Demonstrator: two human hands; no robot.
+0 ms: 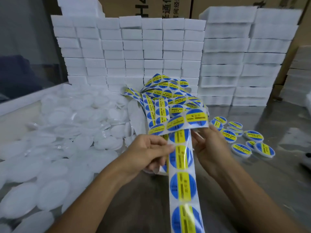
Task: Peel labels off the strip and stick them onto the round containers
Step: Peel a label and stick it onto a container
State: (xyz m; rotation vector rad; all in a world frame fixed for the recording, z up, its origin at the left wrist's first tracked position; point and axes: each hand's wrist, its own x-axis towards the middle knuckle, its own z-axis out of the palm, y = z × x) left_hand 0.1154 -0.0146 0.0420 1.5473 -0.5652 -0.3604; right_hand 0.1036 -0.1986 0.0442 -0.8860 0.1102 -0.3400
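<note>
A long white strip (182, 185) of round blue and yellow labels runs from the bottom edge up between my hands and into a tangled heap of strip (170, 98). My left hand (144, 153) pinches the strip's left edge with curled fingers, and a white container seems to sit partly hidden under it. My right hand (210, 147) grips the strip's right side near a fold. Several labelled round containers (252, 137) lie on the table to the right. A big pile of plain white round containers (67, 128) fills the left.
Stacks of white foam blocks (134, 52) form a wall at the back, with more stacks (244, 64) at the right and cardboard boxes behind. The grey metal table (252, 182) shows bare surface to the right of my right arm.
</note>
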